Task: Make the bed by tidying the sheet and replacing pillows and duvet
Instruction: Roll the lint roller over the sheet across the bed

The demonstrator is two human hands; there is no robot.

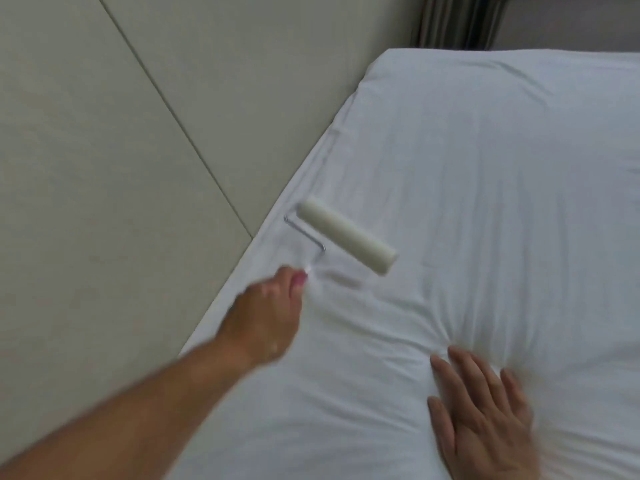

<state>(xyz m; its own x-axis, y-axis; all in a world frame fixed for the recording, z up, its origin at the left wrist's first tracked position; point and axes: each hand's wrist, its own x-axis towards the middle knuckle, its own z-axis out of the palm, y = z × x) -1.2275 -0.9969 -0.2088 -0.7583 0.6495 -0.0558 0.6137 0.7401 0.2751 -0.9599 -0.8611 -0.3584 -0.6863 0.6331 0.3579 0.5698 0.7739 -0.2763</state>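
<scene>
Now, sheet look: the white fabric sheet (485, 185) covers the whole bed (391, 69). It lies fairly smooth toward the far rounded corner. Fine lengthwise wrinkles run down the middle, and a fan of deeper creases gathers near the lower centre.
Sheet position: it is stretched over the mattress top and runs off the picture at the right and bottom. Its left edge lies along the wall.
Right hand: the right hand (485, 420) lies flat on the sheet at the lower right. Its fingers (464, 362) are straight, slightly spread and released, holding nothing. The crease fan starts just beyond the fingertips.
Left hand: the left hand (266, 317) reaches out over the bed's left edge on a bare arm, blurred by motion. Its fingers (298, 280) are clenched round the handle end of a cream-white cylindrical lint roller (346, 235).
Roller on sheet: the barrel lies slantwise on the sheet near the left edge, beyond the left hand and well apart from the right. A thin bent metal wire frame (304, 233) joins the barrel to the handle.
Surroundings: pale beige padded wall panels (104, 133), divided by dark seams, stand against the bed's left side. A dark pleated curtain (457, 19) hangs past the far corner.
</scene>
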